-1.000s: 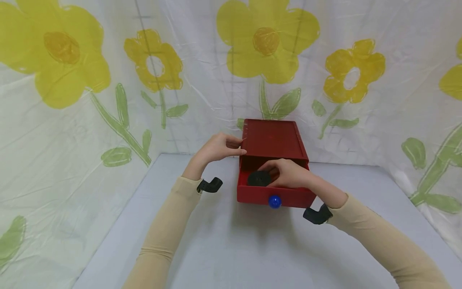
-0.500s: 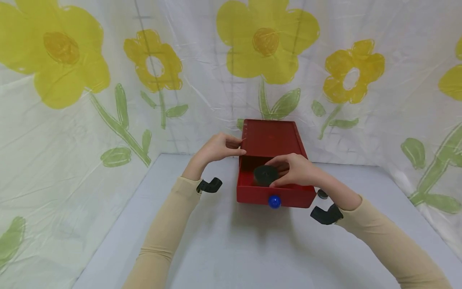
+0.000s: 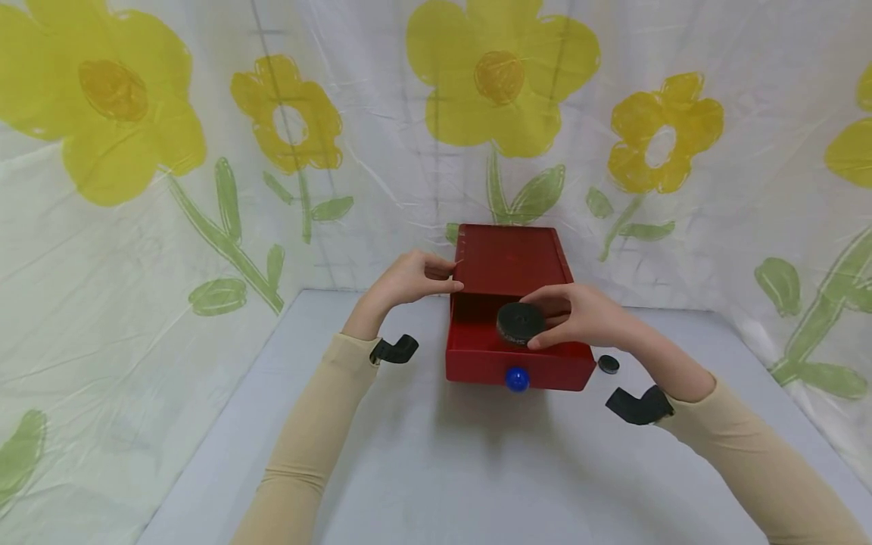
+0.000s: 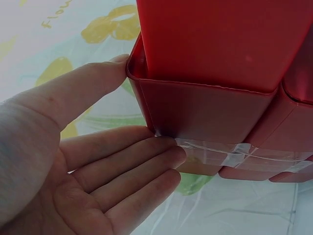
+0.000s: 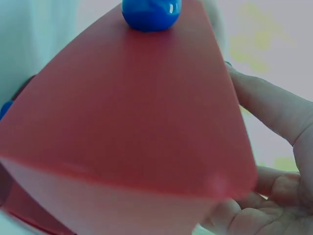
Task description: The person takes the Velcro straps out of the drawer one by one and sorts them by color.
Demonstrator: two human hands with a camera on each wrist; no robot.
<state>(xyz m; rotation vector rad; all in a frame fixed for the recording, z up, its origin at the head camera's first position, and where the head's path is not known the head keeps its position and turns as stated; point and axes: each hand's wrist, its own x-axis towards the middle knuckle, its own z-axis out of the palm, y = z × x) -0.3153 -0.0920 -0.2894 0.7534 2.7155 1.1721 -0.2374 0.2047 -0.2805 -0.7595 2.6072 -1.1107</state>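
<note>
A thick black disc with pale marks on its rim is pinched by my right hand, between the thumb in front and the fingers behind. It hangs over the pulled-out red drawer, which bears a blue knob. The dark red cabinet stands behind. Against the cabinet's left side my left hand rests its thumb and fingertips; in the left wrist view the fingers look nearly straight. In the right wrist view the drawer front hides the disc.
A small black disc lies on the white table, right of the drawer. Behind the cabinet hangs a curtain printed with yellow flowers. Clear tape runs along the cabinet's edge in the left wrist view.
My right hand has lifted the black disc up and to the right over the drawer. The small disc on the table has come into view. My left hand stays put.
</note>
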